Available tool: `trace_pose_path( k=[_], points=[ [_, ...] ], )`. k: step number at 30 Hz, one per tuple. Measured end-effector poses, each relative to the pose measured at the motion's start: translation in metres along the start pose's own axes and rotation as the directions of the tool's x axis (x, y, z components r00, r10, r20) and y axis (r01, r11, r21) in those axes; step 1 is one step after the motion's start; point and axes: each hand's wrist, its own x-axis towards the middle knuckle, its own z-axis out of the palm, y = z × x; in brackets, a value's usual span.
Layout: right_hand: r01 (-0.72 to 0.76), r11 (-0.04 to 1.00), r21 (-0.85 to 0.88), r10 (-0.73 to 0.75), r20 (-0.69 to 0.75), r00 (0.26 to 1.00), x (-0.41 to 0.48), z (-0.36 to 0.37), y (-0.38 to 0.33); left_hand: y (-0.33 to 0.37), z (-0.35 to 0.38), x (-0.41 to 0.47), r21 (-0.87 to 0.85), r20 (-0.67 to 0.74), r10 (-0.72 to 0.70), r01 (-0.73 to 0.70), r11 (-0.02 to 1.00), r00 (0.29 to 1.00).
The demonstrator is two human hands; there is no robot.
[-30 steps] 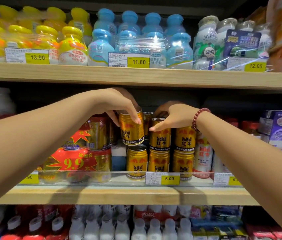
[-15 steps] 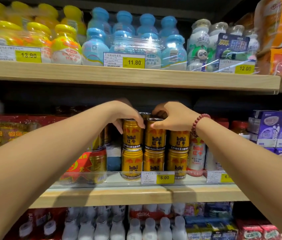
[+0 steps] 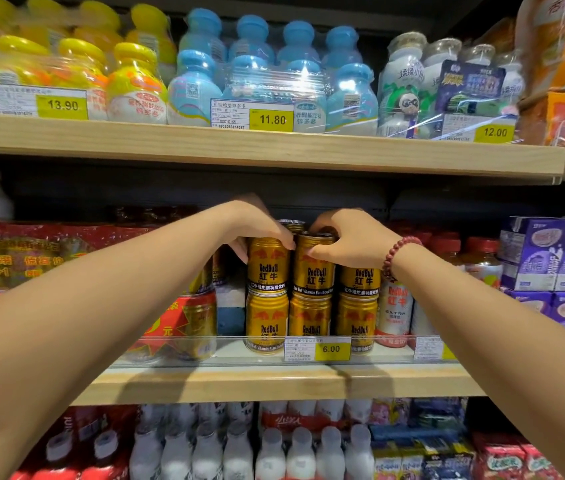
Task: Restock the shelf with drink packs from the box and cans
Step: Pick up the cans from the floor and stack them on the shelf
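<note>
On the middle shelf point(image 3: 274, 382), the left hand point(image 3: 256, 226) curls over the rim of the top-left gold can point(image 3: 268, 265), fingers closed around its upper edge as it sits stacked on a lower can point(image 3: 267, 323). Just beside it, the right hand point(image 3: 350, 237) wraps the top of the middle upper can point(image 3: 314, 271), thumb at the front, fingers behind. These cans look rigid, smooth and probably heavy if full; the slick metal could slip, so holding near the rim or around the body seems best, and each stack may topple if nudged
</note>
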Motion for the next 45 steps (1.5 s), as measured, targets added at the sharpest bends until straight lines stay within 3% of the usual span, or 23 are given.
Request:
trace_pose_path(
  k=[4,10,17,25,29,31,39,45],
  points=[
    [0.002,1.0,0.006,-0.002,-0.005,1.0,-0.001,0.002,0.001,-0.003,0.002,0.0,-0.001,-0.007,-0.009,0.009,1.0,1.0],
    [0.001,1.0,0.004,-0.001,-0.004,1.0,-0.004,0.002,-0.001,-0.005,0.001,-0.005,0.036,0.094,-0.039,0.036,0.999,0.995],
    [-0.01,1.0,-0.001,0.01,-0.022,1.0,-0.005,0.005,-0.002,-0.008,0.008,-0.007,0.001,0.045,-0.006,0.006,1.0,0.999],
    [-0.026,0.999,0.033,0.028,-0.066,0.997,-0.011,0.01,-0.003,-0.013,0.016,-0.026,-0.046,-0.127,0.003,-0.009,0.999,0.992],
    [-0.021,1.0,0.023,0.025,-0.182,0.983,-0.019,0.01,-0.011,-0.022,0.016,-0.045,0.106,-0.384,0.147,-0.114,0.988,0.911],
    [0.0,0.999,0.034,0.008,-0.239,0.971,-0.023,0.008,-0.021,-0.027,0.016,-0.056,0.123,-0.443,0.184,-0.144,0.982,0.878],
    [0.006,0.996,0.094,0.019,-0.26,0.965,-0.046,0.022,-0.085,-0.064,0.003,-0.106,0.069,-0.508,0.244,-0.243,0.967,0.826],
    [-0.096,0.983,0.157,0.137,-0.275,0.952,-0.078,0.06,-0.148,-0.12,0.001,-0.155,0.019,-0.397,0.255,-0.27,0.963,0.882]
  ],
)
